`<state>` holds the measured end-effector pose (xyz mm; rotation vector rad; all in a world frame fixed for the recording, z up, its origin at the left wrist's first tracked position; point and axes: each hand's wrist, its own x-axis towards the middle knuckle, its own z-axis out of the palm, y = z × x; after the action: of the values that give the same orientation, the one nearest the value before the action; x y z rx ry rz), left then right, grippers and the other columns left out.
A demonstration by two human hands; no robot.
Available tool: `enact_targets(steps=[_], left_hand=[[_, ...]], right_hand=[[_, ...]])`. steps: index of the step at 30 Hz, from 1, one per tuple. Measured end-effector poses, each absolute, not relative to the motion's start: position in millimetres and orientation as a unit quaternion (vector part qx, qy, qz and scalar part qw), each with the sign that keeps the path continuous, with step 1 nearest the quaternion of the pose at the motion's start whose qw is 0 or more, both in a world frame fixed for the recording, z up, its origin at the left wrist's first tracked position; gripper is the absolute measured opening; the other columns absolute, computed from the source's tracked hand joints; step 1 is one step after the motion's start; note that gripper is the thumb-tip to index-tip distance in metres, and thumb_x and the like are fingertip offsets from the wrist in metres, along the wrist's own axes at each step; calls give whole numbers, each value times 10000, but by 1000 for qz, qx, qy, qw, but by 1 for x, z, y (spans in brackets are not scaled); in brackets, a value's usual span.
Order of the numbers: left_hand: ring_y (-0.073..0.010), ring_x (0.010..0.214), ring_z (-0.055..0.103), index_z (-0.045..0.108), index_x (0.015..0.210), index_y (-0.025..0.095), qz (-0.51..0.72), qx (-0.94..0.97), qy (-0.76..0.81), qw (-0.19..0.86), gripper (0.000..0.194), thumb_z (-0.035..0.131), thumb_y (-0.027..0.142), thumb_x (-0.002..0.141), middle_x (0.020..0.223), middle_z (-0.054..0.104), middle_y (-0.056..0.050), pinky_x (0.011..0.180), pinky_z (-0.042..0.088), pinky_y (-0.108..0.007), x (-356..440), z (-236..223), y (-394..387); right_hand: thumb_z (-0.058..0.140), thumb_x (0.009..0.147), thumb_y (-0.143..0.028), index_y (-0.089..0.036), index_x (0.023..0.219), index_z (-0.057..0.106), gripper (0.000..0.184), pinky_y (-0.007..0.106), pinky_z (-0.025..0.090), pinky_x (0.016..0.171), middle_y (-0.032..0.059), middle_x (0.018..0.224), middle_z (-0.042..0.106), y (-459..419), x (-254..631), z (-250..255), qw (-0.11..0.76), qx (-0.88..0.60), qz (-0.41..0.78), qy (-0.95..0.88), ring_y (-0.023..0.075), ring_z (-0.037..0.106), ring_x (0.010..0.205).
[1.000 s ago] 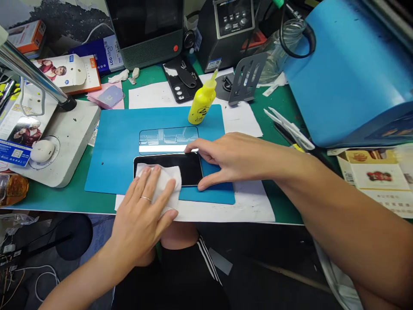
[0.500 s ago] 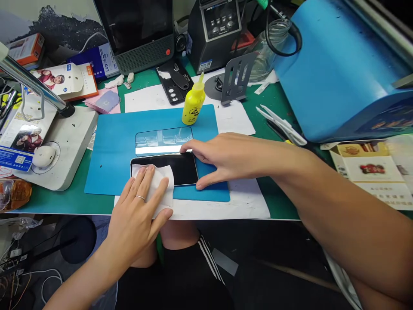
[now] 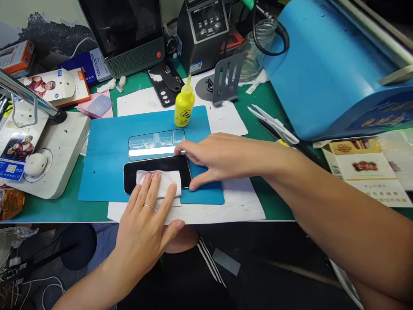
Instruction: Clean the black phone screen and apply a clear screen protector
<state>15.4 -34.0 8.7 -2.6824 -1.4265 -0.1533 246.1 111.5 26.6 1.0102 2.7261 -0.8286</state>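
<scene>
White wipe point(image 3: 168, 180) separates left hand point(image 3: 149, 219) from phone point(image 3: 161, 164).

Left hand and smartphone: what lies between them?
In the head view, a white wipe lies between them: the left hand's fingers rest on it, and it covers part of the smartphone.

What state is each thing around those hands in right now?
Blue mat: lying flat.
Phone: face up, screen dark.
White cloth: lying partly over the phone.
Clear sheet: flat on the mat.
Yellow bottle: upright.
Left fingers: spread, resting on the cloth.
Right fingers: parted at the phone's right end, grip unclear.
Display: screen dark.
Slotted stand: plate raised.
</scene>
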Motion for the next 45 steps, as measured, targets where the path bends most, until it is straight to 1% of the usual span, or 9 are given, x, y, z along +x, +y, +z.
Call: enact_targets(steps=[5, 11, 19, 21, 25, 27, 35, 40, 45], left_hand=[[-408, 1531, 436, 513, 1540, 92, -63, -883, -462, 46, 625, 371, 517, 1105, 1636, 448, -249, 1190, 460, -562, 37, 6, -14], [-319, 1521, 477, 495, 1549, 87, -46, -874, -483, 32, 611, 290, 482, 1131, 1644, 467, -133, 1202, 469, -506, 25, 17, -24], [-343, 1492, 511, 479, 1537, 36, -27, -834, -546, 77, 617, 308, 465, 1128, 1611, 501, -183, 1198, 468, -525, -13, 21, -37], [-350, 1499, 501, 485, 1536, 36, -29, -831, -550, 78, 636, 321, 490, 1122, 1609, 501, -192, 1209, 458, -526, -9, 18, -29], [-383, 1504, 486, 504, 1523, 14, -54, -834, -543, 77, 678, 354, 529, 1109, 1611, 490, -216, 1212, 452, -552, 12, 9, -16], [-389, 1503, 484, 503, 1520, 1, -59, -837, -538, 77, 696, 365, 541, 1104, 1612, 481, -229, 1212, 452, -557, 19, 8, -17], [-345, 1442, 569, 547, 1478, -4, -35, -849, -518, 93, 626, 397, 478, 1107, 1564, 541, -223, 1184, 494, -486, 4, 24, -58], [-390, 1456, 543, 535, 1483, -32, -30, -843, -528, 99, 708, 354, 539, 1106, 1570, 523, -252, 1174, 493, -537, 5, 18, -39], [-376, 1460, 543, 542, 1487, -14, -54, -826, -556, 76, 732, 317, 570, 1106, 1567, 538, -231, 1204, 464, -556, 10, 18, -30]], right_hand=[[738, 860, -633, -131, 1351, 507, 738, 306, 318, 600, -24, 752, 580, 111, 248, 26, 44, 322, -278, 904, 173, 504, 599], [751, 838, -611, -162, 1278, 514, 672, 302, 315, 596, -25, 740, 580, 109, 247, 29, 66, 337, -283, 895, 186, 520, 615], [710, 822, -667, -229, 1081, 533, 539, 303, 313, 612, 6, 819, 659, 108, 243, 28, 71, 340, -277, 896, 189, 556, 616], [687, 820, -709, -230, 1093, 541, 570, 306, 313, 607, 12, 807, 676, 106, 242, 28, 72, 341, -260, 900, 208, 584, 624], [675, 743, -843, -203, 1153, 562, 769, 315, 292, 573, 45, 763, 702, 97, 238, 26, 72, 348, -205, 912, 295, 661, 684], [652, 738, -873, -189, 1150, 577, 803, 318, 270, 562, 63, 760, 715, 93, 236, 25, 67, 346, -179, 919, 323, 682, 701], [618, 833, -749, -165, 1117, 595, 649, 331, 279, 560, 109, 859, 753, 90, 233, 25, 51, 337, -181, 923, 296, 664, 680], [593, 856, -689, -168, 1104, 580, 578, 330, 289, 550, 86, 832, 729, 89, 233, 27, 48, 346, -176, 920, 270, 636, 653], [611, 834, -689, -164, 1141, 584, 609, 338, 301, 554, 89, 816, 725, 90, 233, 27, 59, 358, -179, 914, 273, 632, 647]])
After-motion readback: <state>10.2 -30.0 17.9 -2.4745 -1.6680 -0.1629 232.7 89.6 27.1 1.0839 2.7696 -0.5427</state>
